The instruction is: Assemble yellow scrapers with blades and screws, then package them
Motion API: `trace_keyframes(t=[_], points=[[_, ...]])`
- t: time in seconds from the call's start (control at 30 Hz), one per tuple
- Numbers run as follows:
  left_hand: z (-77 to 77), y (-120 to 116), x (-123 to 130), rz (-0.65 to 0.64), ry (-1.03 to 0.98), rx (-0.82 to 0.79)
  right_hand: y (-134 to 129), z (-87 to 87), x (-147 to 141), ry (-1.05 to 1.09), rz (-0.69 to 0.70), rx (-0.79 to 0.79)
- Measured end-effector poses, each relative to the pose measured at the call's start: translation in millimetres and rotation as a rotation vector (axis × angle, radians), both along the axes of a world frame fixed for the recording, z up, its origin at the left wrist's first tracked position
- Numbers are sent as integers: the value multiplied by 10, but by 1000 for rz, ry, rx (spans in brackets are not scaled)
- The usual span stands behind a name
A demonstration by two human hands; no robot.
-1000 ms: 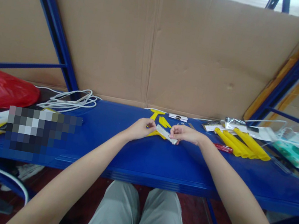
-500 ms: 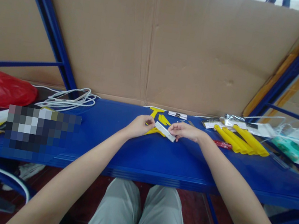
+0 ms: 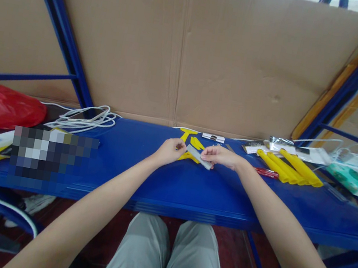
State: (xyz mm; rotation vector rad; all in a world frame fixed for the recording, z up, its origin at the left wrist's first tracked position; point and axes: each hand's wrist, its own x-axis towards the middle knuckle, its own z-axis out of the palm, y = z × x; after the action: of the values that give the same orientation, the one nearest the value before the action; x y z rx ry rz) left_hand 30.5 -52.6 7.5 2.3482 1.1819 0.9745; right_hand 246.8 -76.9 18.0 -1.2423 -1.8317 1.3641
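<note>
Between my hands is a flat grey strip [image 3: 197, 156], tilted down to the right and looking like a metal blade. My right hand [image 3: 220, 155] pinches its right part between thumb and fingers. At the other end, my left hand [image 3: 169, 151] has its thumb and fingertips closed at the strip's left edge. Behind and beneath the strip, yellow plastic pieces lie on the blue table [image 3: 156, 189]: a T-shaped head [image 3: 188, 132], another piece [image 3: 197, 143] and one [image 3: 190, 157] partly covered by the strip.
To the right lie several yellow tube handles [image 3: 291, 169], a red-handled tool [image 3: 266, 173] and a green packet [image 3: 353, 179]. A small white box [image 3: 213, 137] is at the back. Leftward are a coiled white cable [image 3: 87, 118], a red bag [image 3: 1, 109] and a blurred-out object [image 3: 48, 155].
The strip has been tilted in my fingers; its bright, whitish face now appears as a plain grey one. Both hands stay nearly in place.
</note>
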Motion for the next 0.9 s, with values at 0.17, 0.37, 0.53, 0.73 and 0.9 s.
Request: trace_keyframes(t=[0.17, 0.37, 0.53, 0.73, 0.9], points=[[-33, -22, -3, -6, 145, 99, 35, 3, 9, 9, -218, 102], [-88, -78, -28, -92, 448, 170, 78, -53, 0, -2, -354, 49], [-89, -98, -12, -132, 487, 209, 68, -79, -53, -21, -280, 15], [-51, -171, -2, -86, 502, 176, 51, -79, -96, -78, -269, 6], [-60, -162, -7, -115, 514, 177, 22, -57, -124, -84, -243, 12]])
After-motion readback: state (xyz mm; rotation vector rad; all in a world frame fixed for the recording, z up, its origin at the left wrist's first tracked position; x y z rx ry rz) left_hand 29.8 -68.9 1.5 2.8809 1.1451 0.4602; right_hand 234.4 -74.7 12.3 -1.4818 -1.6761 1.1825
